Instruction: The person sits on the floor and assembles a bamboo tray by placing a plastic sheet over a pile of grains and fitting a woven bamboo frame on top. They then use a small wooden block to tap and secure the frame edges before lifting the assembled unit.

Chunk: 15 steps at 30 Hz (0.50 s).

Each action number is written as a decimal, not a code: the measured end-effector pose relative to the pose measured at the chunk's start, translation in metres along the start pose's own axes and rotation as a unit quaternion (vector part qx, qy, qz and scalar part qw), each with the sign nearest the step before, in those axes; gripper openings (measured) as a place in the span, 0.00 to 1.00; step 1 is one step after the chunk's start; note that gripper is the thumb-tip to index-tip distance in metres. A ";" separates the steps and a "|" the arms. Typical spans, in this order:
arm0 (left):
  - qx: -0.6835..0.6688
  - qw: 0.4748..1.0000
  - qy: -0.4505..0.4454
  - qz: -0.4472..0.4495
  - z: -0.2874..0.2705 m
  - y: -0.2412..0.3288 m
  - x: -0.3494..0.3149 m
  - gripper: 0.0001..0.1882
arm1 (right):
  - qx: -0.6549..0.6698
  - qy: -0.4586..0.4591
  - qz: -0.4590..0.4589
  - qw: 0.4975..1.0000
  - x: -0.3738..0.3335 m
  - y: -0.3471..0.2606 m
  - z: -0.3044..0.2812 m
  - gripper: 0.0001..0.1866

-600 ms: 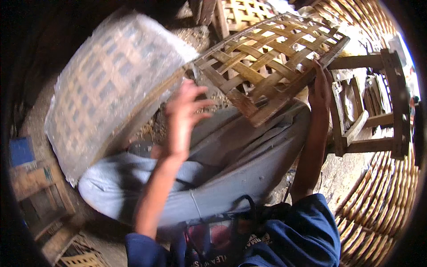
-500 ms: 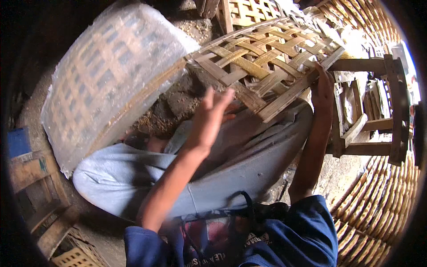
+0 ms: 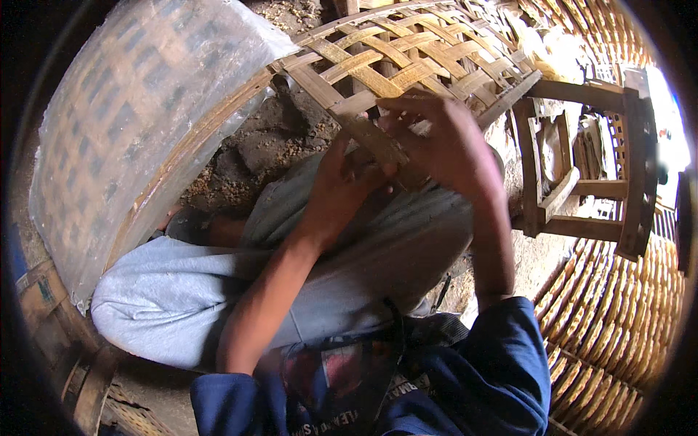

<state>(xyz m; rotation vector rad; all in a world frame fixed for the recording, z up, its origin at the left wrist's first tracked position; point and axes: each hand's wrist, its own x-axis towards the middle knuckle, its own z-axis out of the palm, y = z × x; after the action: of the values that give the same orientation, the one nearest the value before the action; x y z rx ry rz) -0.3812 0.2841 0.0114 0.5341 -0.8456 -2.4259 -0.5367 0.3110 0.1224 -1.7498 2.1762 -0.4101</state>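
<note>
A woven bamboo panel (image 3: 407, 62) with a wooden edge frame slants over my lap. My left hand (image 3: 342, 182) is closed at its near edge, fingers bent around the end strip (image 3: 374, 142) from below and beside it. Over the panel's near corner, my right hand (image 3: 443, 142) curls down with fingertips on the bamboo slats; its fingers are slightly blurred and partly hidden behind the palm. To the left of the panel leans a large woven piece wrapped in clear plastic (image 3: 138, 109), touching or nearly touching the panel's left end.
My crossed legs in grey trousers (image 3: 182, 298) lie beneath the panel. A wooden stool-like frame (image 3: 632, 167) lies at the right. Ribbed bamboo matting (image 3: 611, 320) covers the lower right. Dark stones and grit (image 3: 254, 152) show between the wrapped piece and my legs.
My right hand has left the panel's right edge and come left onto its near corner. My left hand, open in the air before, now grips the near edge. The view has shifted slightly.
</note>
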 end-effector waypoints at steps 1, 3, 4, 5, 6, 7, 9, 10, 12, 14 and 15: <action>-0.007 1.000 -0.009 -0.010 -0.004 0.000 0.000 0.41 | -0.035 0.028 -0.026 0.999 -0.001 0.003 0.017 0.15; -0.026 0.999 -0.019 -0.009 -0.008 -0.001 0.001 0.41 | -0.064 0.053 -0.042 0.996 -0.002 -0.001 0.032 0.15; -0.034 0.999 -0.022 -0.010 -0.011 -0.001 0.000 0.42 | -0.059 0.051 -0.031 0.996 -0.003 -0.008 0.033 0.15; -0.006 1.000 -0.015 -0.016 -0.014 -0.001 0.000 0.41 | -0.055 0.049 -0.020 0.997 -0.003 -0.012 0.036 0.15; 0.021 0.999 -0.015 -0.021 -0.014 -0.001 0.001 0.41 | -0.071 0.070 -0.026 0.995 -0.004 -0.012 0.039 0.15; 0.047 0.998 -0.015 -0.027 -0.015 -0.001 0.003 0.41 | -0.079 0.073 -0.020 0.994 -0.005 -0.014 0.042 0.15; 0.049 0.998 -0.024 0.001 -0.018 -0.005 0.005 0.40 | -0.094 0.080 -0.006 0.992 -0.006 -0.019 0.046 0.14; 0.045 0.999 -0.023 0.012 -0.018 -0.007 0.005 0.40 | -0.095 0.080 -0.008 0.992 -0.005 -0.021 0.047 0.14; 0.032 0.999 -0.014 0.033 -0.014 -0.007 0.005 0.39 | -0.094 0.080 -0.011 0.992 -0.002 -0.022 0.049 0.14; 0.060 0.997 -0.008 0.044 -0.017 -0.008 0.007 0.38 | -0.095 0.081 -0.016 0.992 0.002 -0.021 0.053 0.13; 0.095 0.994 -0.013 0.046 -0.019 -0.007 0.008 0.38 | -0.096 0.083 -0.018 0.992 0.003 -0.022 0.053 0.12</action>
<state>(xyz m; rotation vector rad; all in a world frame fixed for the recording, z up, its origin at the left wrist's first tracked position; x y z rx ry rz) -0.3808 0.2756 -0.0087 0.5224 -1.0961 -2.2877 -0.4960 0.3018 0.0832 -1.9210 2.3729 -0.3781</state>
